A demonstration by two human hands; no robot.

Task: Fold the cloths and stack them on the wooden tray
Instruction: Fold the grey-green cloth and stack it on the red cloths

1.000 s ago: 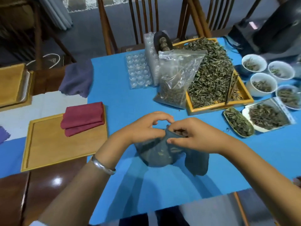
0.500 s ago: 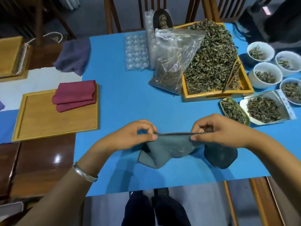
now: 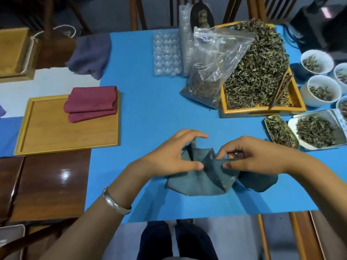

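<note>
The step in hand is folding the grey-blue cloth (image 3: 199, 182), which lies bunched on the blue counter (image 3: 150, 119), to the right of the wooden tray (image 3: 62, 136) and nearer the person. The left hand (image 3: 169, 156) grips the cloth's left part between thumb and curled fingers (image 3: 197, 136), with a raised flap standing between the two hands. The right hand (image 3: 249, 158) pinches the cloth's upper edge with fingers and thumb. No fold looks finished yet; the cloth is crumpled, with a dark lobe spilling out under the right hand.

One red cloth (image 3: 92, 104) already sits folded on the far right corner of the tray. A purple cloth (image 3: 90, 55) lies unfolded beyond the tray.

Next, by my judgement, the hands need to find the corners, pull the edge taut and lay the cloth flat before doubling it over.
</note>
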